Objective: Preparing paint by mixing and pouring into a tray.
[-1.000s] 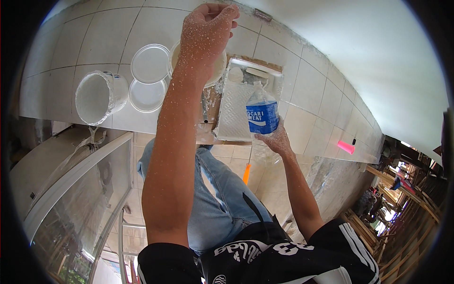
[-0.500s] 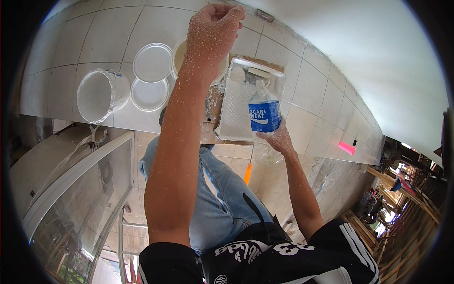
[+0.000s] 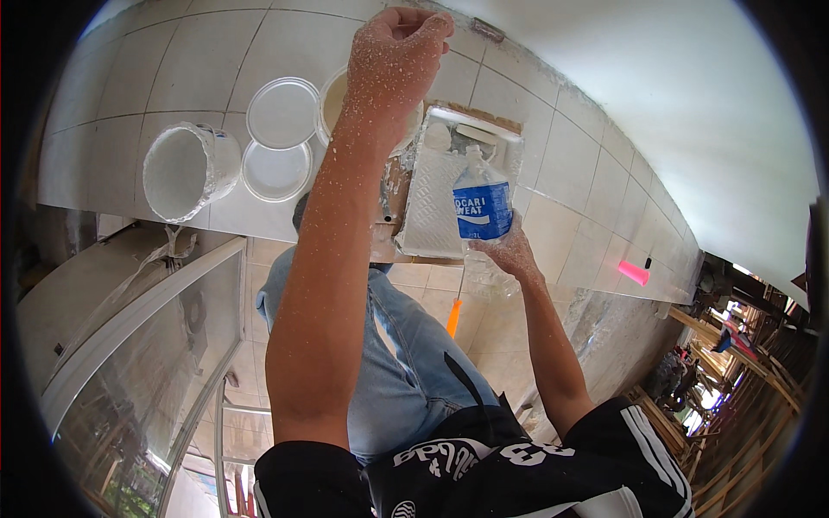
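My right hand [image 3: 503,250] is wrapped round the lower part of a large clear plastic bottle [image 3: 482,211] with a blue label, held upright over the edge of a white-smeared paint tray [image 3: 423,211]. My left hand [image 3: 401,56] is raised far forward, its fingers curled closed. Anything inside them is hidden. White specks cover that hand and forearm. Partly behind my left wrist stands an open bucket [image 3: 330,104] with cream-coloured contents. Inside the tray's far end lies a white roller [image 3: 477,135].
To the left, a white-coated bucket [image 3: 177,173] lies tipped beside two round white lids [image 3: 282,114]. An orange handle [image 3: 453,319] shows near my legs, and a pink object [image 3: 633,273] lies at the right. A glazed metal frame [image 3: 147,345] stands at the lower left; a pale wall [image 3: 673,112] rises on the right.
The view has shifted very slightly, so the buckets and tray appear a little further right. Both hands keep the same pose, and the bottle stays in my right hand.
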Action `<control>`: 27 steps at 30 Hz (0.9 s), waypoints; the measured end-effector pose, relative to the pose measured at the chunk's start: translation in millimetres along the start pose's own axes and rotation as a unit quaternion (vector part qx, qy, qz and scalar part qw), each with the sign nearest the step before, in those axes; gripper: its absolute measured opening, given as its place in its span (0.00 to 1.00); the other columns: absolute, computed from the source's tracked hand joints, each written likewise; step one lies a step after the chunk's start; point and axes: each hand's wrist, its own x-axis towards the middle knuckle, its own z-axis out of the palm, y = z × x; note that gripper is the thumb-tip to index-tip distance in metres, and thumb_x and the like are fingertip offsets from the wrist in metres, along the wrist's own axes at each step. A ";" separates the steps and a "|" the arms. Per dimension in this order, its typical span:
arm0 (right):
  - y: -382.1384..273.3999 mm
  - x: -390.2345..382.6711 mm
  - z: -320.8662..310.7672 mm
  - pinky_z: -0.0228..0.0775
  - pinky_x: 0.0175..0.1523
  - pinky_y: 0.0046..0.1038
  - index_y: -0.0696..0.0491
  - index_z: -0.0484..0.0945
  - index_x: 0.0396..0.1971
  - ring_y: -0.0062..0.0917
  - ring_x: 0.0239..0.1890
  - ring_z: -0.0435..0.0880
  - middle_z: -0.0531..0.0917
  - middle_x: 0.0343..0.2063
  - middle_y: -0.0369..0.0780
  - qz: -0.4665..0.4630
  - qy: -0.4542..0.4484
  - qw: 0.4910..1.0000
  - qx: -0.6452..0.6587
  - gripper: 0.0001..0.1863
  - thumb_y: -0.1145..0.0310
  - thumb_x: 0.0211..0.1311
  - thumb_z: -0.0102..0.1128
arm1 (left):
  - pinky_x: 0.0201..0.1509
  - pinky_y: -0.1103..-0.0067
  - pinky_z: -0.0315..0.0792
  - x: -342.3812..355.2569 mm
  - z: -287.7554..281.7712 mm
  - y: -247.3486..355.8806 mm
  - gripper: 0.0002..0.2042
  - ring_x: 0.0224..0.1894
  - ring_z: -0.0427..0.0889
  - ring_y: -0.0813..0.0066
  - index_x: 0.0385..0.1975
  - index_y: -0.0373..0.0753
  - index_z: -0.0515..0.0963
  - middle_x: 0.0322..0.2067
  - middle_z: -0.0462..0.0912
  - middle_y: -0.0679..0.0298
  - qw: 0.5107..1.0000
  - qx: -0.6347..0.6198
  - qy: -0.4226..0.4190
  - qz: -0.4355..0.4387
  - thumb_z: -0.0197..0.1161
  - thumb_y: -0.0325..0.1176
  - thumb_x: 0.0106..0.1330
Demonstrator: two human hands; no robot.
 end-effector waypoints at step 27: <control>3.4 4.4 -2.7 0.65 0.57 0.33 0.62 0.52 0.57 0.35 0.51 0.74 0.73 0.48 0.48 -0.009 0.002 1.000 0.023 0.52 0.60 0.33 0.77 | 0.52 0.77 0.73 2.8 8.4 -5.1 0.14 0.46 0.79 0.71 0.40 0.38 0.75 0.40 0.80 0.59 1.000 0.019 0.004 -0.018 0.59 0.40 0.61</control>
